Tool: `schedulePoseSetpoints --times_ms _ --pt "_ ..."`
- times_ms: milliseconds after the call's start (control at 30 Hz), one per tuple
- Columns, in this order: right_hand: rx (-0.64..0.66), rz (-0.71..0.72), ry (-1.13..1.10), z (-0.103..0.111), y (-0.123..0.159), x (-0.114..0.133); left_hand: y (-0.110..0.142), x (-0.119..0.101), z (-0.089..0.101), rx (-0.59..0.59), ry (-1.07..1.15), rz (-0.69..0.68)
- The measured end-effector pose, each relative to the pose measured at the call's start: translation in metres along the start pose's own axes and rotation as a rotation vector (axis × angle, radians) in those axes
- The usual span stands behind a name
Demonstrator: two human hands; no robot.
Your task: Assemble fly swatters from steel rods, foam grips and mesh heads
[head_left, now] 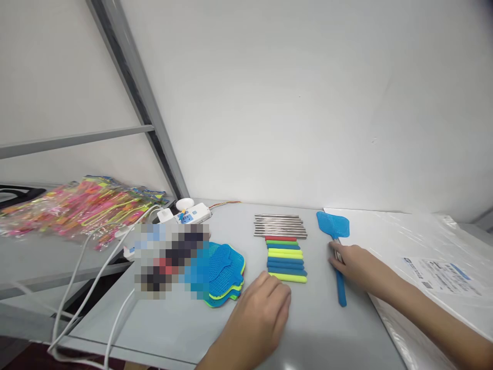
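Note:
A blue fly swatter [333,224] lies on the right side of the table, with a metal rod and a blue handle [340,289]. Around its rod are the fingers of my right hand [354,263]. My left hand [259,311] rests with curled fingers by the near end of a row of coloured handles [285,261], close to a yellow one; its fingertips are hidden. Behind that row lie several thin metal rods [279,226] side by side. Left of my left hand is a stack of swatter heads [225,270], blue on top with yellow-green below.
A white power strip [198,213] with cables sits at the back left, next to a blurred-out patch. Plastic-wrapped colourful items [96,205] are piled farther left. A large wrapped white package [431,267] lies along the right. A white wall [308,103] stands behind.

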State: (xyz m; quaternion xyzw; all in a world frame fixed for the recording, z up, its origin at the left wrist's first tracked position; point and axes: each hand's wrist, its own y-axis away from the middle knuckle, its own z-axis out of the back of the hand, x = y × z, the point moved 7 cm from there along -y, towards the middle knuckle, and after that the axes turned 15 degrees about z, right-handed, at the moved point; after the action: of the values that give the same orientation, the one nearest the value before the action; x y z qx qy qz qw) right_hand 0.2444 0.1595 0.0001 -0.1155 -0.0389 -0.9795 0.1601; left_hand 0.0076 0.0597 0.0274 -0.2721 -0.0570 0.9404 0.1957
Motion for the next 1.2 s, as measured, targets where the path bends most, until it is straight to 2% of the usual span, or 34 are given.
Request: schedulePoseSetpoints --times_ms 133,267,367,433,567,667,833,1067,1200 --pt "-0.026 0.1 0.102 0.022 -0.026 0.024 -0.003 0.002 -0.002 -0.034 -0.07 0.067" --pt "-0.032 0.29 0.125 0.037 -0.083 0.068 -0.004 0.008 -0.007 -0.013 -0.137 0.16" --pt "-0.001 0.387 0.116 0.033 -0.132 0.091 -0.001 0.007 -0.008 -0.014 -0.146 0.145" --pt "0.052 0.431 0.102 0.024 -0.158 0.098 0.001 0.006 -0.007 -0.03 -0.14 0.12" --pt "0.162 0.494 0.082 0.005 -0.188 0.098 0.002 0.007 -0.004 -0.073 -0.116 0.102" --pt "0.164 0.527 0.084 0.0 -0.194 0.095 0.002 0.008 -0.006 -0.046 -0.118 0.111" --pt "0.059 0.551 0.098 0.008 -0.188 0.095 0.004 0.007 -0.01 0.013 -0.148 0.095" --pt "-0.143 0.528 0.076 0.037 -0.158 0.103 0.004 0.009 -0.012 -0.001 -0.163 0.113" --pt "-0.218 0.545 0.073 0.044 -0.138 0.112 0.003 0.008 -0.012 -0.007 -0.165 0.101"
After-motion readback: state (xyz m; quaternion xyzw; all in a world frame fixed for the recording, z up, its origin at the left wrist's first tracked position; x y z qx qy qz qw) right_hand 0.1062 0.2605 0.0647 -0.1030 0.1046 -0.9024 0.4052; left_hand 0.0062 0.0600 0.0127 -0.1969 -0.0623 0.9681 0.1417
